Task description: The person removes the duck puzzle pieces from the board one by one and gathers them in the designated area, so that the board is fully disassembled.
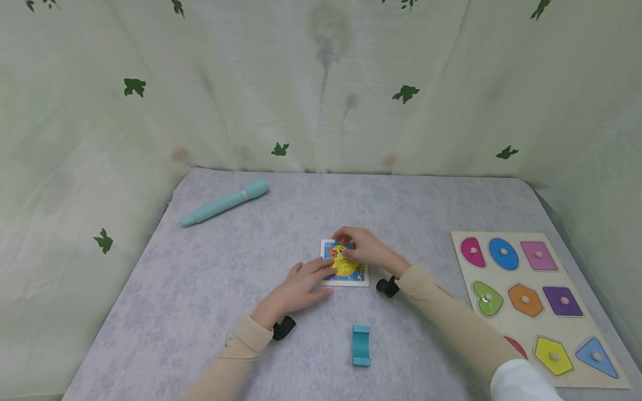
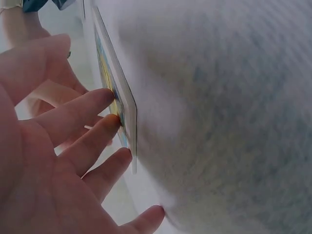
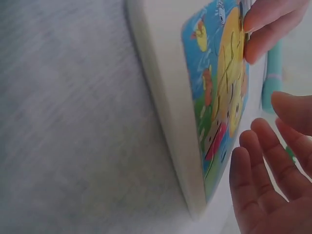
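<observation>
A small square jigsaw puzzle (image 1: 347,269) with a yellow duck on blue lies flat in a white frame at mid-table. My left hand (image 1: 300,287) comes from the left, its fingertips resting on the picture's left side; the left wrist view shows these fingers stretched out and spread. Over the puzzle's far edge hovers my right hand (image 1: 370,249), fingers loosely bent. In the right wrist view a gap shows between its thumb and fingers (image 3: 265,180), with nothing gripped there. Pieces with cut lines fill the puzzle's frame (image 3: 168,92).
A teal curved block (image 1: 361,346) lies nearer the front. At the back left is a long teal tapered tube (image 1: 225,203). A knob puzzle board (image 1: 494,281) with several coloured shapes takes up the right side, partly covered by the right sleeve. Leaf-patterned cloth (image 1: 331,122) hangs behind the table.
</observation>
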### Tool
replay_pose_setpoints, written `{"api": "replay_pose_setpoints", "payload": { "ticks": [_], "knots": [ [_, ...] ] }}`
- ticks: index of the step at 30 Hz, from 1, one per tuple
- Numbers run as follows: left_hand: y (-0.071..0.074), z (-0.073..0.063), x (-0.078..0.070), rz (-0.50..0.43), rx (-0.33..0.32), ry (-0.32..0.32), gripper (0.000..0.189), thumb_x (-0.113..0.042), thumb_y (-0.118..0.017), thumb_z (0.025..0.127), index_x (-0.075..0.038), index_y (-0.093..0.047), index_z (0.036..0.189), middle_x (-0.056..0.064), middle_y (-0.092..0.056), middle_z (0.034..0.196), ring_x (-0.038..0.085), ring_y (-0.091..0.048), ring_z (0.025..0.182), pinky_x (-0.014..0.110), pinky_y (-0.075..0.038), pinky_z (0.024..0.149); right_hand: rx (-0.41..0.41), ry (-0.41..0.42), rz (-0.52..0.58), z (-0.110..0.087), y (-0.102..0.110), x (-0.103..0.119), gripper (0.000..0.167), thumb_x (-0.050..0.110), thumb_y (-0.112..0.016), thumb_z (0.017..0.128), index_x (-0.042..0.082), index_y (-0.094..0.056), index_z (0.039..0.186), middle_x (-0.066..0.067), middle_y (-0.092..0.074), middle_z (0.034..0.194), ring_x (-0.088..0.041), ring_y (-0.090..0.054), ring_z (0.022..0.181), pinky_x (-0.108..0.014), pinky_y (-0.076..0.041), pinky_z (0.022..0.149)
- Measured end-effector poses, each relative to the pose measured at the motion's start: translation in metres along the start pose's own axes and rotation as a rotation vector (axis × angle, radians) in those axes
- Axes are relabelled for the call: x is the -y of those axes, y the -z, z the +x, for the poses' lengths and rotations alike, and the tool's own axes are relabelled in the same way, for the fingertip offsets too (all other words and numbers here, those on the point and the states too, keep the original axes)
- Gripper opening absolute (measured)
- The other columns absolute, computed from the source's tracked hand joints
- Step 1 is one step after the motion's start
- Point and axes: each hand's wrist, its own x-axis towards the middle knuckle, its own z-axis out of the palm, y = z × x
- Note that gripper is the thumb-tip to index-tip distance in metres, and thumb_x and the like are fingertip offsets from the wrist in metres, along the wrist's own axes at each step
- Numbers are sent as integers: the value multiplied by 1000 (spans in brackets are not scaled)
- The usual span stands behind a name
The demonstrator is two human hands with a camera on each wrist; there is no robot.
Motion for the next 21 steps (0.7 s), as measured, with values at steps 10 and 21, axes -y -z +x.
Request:
{"api": "replay_pose_setpoints", "payload": {
  "ticks": [10,21],
  "knots": [
    [-7,-2,-4,15,-31,-6,52,-32,-56,97,-6,-46,142,12,-32,151,33,-24,140,65,-15,104,9,-49,-226,12,-12,16,30,-6,-68,81,4,-64,109,-5,-64,104,-19,-58,93,-33,-47,83],
    [-4,-1,-6,8,-32,-1,50,-27,-56,98,-3,-47,140,15,-34,150,36,-24,139,67,-15,103,-32,-6,-285,11,-18,26,30,-12,-66,79,0,-65,107,-9,-62,97,-21,-59,87,-32,-49,76]
  ]
}}
